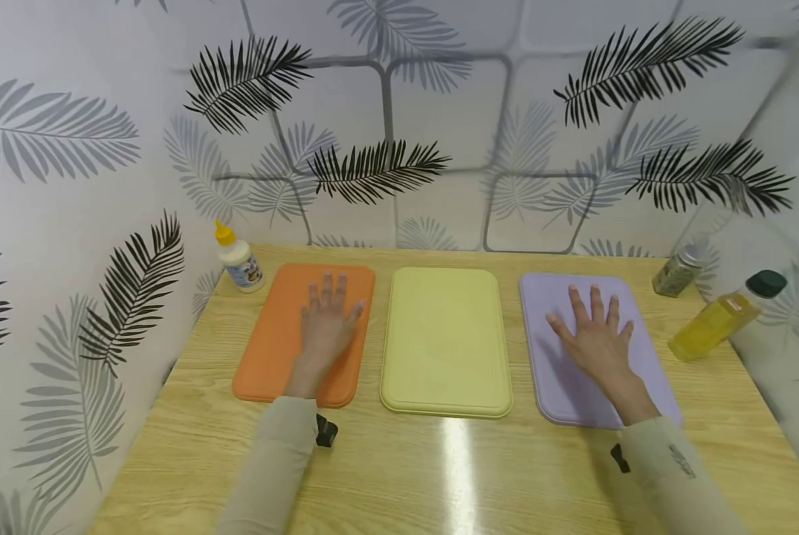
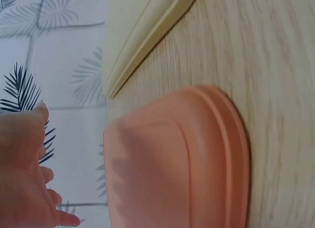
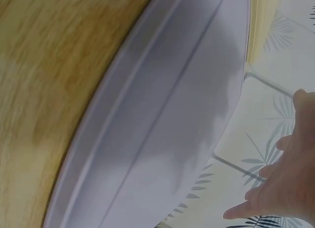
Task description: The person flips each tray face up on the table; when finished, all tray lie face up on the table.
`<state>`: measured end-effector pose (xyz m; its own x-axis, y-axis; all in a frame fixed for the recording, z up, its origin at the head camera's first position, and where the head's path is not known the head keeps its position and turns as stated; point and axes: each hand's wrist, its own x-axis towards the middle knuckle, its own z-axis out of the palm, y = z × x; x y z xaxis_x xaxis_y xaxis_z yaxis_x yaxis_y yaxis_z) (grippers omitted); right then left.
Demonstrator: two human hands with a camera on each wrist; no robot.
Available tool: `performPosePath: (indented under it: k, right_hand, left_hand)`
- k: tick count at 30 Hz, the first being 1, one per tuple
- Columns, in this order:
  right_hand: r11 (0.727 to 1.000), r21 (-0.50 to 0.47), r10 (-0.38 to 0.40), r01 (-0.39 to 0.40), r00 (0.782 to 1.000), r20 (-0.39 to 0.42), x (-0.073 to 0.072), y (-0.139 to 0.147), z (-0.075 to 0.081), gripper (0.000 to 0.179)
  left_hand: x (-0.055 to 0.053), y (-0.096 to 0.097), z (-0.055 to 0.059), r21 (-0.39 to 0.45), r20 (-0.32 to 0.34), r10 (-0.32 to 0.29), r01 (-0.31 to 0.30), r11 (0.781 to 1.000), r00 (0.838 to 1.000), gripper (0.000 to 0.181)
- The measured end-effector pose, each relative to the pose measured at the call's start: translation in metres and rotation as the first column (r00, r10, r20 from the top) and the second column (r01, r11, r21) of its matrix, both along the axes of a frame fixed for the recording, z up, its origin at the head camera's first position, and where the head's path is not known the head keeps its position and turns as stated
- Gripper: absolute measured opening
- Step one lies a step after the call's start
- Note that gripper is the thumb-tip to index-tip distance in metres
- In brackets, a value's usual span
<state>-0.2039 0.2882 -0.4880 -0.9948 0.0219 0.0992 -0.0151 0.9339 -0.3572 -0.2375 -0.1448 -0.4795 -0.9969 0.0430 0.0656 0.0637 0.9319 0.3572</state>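
A smooth, round-cornered orange board (image 1: 268, 357) and lilac board (image 1: 563, 394) flank a yellow board (image 1: 446, 342) on the worktop (image 1: 386, 468), the left hand (image 1: 324, 327) over the first, the right hand (image 1: 598, 343) over the second, palms down, fingers spread.

trays (image 1: 446, 342) abreast on table (image 1: 379, 475), bottles (image 1: 713, 325) either side

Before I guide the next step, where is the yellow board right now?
In the head view, the yellow board lies on the wooden table, between the orange board on its left and the purple board on its right.
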Motion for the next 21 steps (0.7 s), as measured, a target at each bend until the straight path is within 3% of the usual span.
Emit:
performPosePath:
  k: [11, 21]
  right_hand:
    - [1.0, -0.007, -0.021, 0.021, 1.0, 0.012, 0.003, 0.012, -0.005, 0.077]
    - [0.998, -0.027, -0.049, 0.05, 0.998, 0.045, 0.004, 0.023, -0.008, 0.078]
  left_hand:
    - [-0.003, 0.028, -0.002, 0.058, 0.002, -0.038, 0.038, 0.998, 0.999, 0.069]
    - [-0.004, 0.057, -0.001, 0.062, -0.054, -0.111, 0.115, 0.991, 0.992, 0.07]
